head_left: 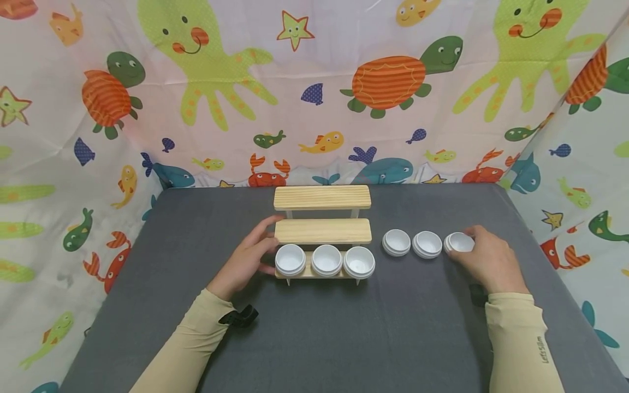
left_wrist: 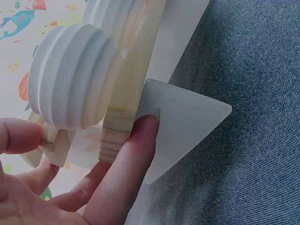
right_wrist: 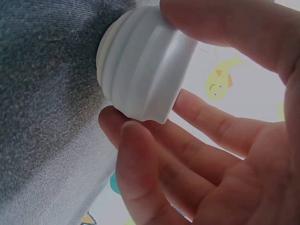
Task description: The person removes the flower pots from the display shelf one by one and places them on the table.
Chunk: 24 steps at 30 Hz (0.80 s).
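A three-tier wooden stand (head_left: 322,231) with whitish translucent supports (left_wrist: 187,119) stands mid-table. Three small white bowls (head_left: 326,260) sit in a row on its lowest tier; the upper two tiers are bare. At the stand's left end, my left hand (head_left: 247,256) holds it, one fingertip against the end of the lowest tier. Out to the right, my right hand (head_left: 493,261) pinches a small white bowl (right_wrist: 145,65) with ridged sides between thumb and fingers. This bowl is close over the cloth, tilted in the right wrist view.
Two more white bowls, one nearer the stand (head_left: 396,242) and one beside the right hand's bowl (head_left: 427,244), rest on the grey cloth-covered table (head_left: 344,338). A curtain (head_left: 304,82) printed with sea animals hangs behind and at both sides.
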Available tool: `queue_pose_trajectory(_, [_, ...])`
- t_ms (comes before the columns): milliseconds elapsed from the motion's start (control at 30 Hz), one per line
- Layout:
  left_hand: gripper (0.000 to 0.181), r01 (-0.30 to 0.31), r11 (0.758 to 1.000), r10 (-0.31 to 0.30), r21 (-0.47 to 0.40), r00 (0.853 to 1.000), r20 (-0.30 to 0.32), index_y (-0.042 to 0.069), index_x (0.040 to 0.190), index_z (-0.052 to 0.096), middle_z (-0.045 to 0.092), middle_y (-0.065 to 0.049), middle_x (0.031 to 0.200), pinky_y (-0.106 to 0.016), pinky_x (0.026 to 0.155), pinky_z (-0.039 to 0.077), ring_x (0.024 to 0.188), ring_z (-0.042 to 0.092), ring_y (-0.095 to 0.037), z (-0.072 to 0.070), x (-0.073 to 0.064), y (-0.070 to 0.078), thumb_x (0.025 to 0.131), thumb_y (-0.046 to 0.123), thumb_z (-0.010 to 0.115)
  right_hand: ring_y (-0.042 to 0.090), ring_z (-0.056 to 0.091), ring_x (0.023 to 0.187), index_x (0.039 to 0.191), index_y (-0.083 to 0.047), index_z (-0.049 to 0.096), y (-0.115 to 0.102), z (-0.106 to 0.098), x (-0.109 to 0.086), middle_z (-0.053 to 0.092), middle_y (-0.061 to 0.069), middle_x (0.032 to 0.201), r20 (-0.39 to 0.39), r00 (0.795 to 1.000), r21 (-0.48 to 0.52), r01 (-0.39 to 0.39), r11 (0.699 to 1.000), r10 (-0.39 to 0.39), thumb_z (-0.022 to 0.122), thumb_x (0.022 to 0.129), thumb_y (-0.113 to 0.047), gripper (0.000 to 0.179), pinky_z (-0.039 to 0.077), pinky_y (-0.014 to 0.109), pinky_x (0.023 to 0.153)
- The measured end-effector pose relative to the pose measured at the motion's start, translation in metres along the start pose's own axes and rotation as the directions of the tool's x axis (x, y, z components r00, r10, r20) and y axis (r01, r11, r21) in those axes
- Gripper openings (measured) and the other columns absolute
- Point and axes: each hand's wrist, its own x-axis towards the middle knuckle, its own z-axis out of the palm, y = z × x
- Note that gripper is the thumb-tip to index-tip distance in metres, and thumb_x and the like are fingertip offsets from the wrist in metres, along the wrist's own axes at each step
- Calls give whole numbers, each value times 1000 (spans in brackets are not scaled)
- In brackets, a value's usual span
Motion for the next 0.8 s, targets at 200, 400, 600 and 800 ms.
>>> queue_pose_trajectory(200, [55, -3, 1000, 3, -1, 1000, 3, 39, 162, 42, 55, -20, 150, -49, 72, 67, 126, 63, -40, 0, -1, 1, 110, 23, 51, 47, 63, 101, 139, 9, 54, 0, 0, 0, 66, 35, 126, 13, 1000, -1, -6, 1000, 6, 76, 93, -36, 68, 54, 58, 77])
queue_pose_trajectory(400, [55, 2, 1000, -2, 1, 1000, 6, 39, 162, 42, 55, -19, 150, -49, 72, 67, 127, 63, -40, 0, 0, 2, 110, 24, 51, 51, 62, 106, 142, 10, 52, -2, -5, -3, 63, 37, 130, 6, 1000, -17, -5, 1000, 5, 78, 93, -39, 74, 55, 64, 82])
queue_pose_trajectory(600, [55, -3, 1000, 3, 1, 1000, 5, 38, 163, 41, 56, -19, 150, -49, 72, 67, 126, 64, -39, 0, 1, 3, 111, 25, 51, 57, 57, 123, 151, 8, 48, -20, -18, -14, 57, 39, 143, -37, 999, -15, 16, 1000, -17, 76, 95, -43, 80, 52, 74, 94])
queue_pose_trajectory(800, [55, 5, 1000, -5, 0, 1000, 4, 40, 162, 41, 57, -18, 150, -49, 72, 67, 126, 64, -40, -1, 1, 2, 111, 25, 51, 53, 60, 126, 154, 1, 50, -56, -21, -34, 59, 33, 147, -59, 993, 18, 99, 995, -98, 74, 99, -47, 77, 54, 73, 95])
